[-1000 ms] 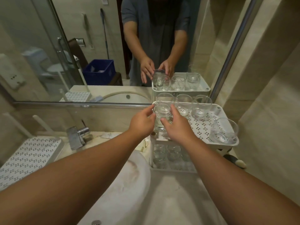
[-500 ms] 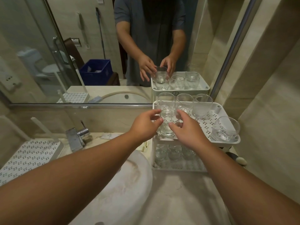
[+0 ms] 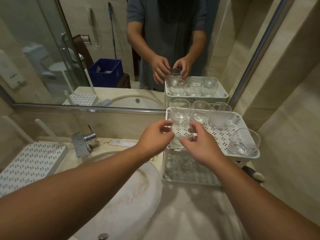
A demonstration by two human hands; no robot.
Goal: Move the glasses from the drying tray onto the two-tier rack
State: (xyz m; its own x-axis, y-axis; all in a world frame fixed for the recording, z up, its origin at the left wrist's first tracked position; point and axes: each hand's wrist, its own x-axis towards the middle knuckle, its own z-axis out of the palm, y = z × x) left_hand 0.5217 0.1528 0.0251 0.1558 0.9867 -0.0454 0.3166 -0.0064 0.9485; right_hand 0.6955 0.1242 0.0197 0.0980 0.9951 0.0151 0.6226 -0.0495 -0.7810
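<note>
Both hands, left hand (image 3: 152,137) and right hand (image 3: 201,144), curled around one clear glass (image 3: 181,134) at frame centre, over the front left corner of the two-tier rack (image 3: 223,135). Four other glasses stood on its top tier; the drying tray (image 3: 29,165) lay at lower left.

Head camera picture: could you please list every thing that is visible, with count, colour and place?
Clear drinking glasses on upper tier: four standing free, one more held at front left.
Held clear glass: one, upper tier, front left.
White perforated two-tier rack: one, right of basin; several glasses on lower tier.
White perforated drying tray: one, left.
Chrome tap: one, behind basin.
White basin: one, centre.
Wall mirror: one, behind.
Hands: left, right, both gripping the held glass.
</note>
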